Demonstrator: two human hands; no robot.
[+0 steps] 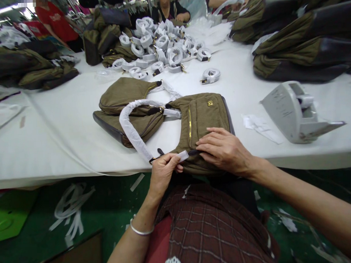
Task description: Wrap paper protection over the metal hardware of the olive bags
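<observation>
An olive corduroy handbag (213, 115) lies flat at the table's front edge, with a gold zipper (190, 123) and a small gold emblem. Its shoulder strap (132, 129), wrapped in white, loops to the left. My left hand (165, 168) is closed, pinching a short white strip (183, 156) at the bag's near corner. Fingers stretched out, my right hand (223, 151) rests on the bag beside a dark tab (194, 152). Further left lie two more olive bags (125, 95), one partly over the other.
Behind the bags is a heap of rolled white-wrapped straps (161, 43), with one roll (210, 75) apart. A grey tape dispenser (292, 112) stands at right. Piled olive bags (302, 46) fill the back right. Co-workers stand across the white table (63, 150).
</observation>
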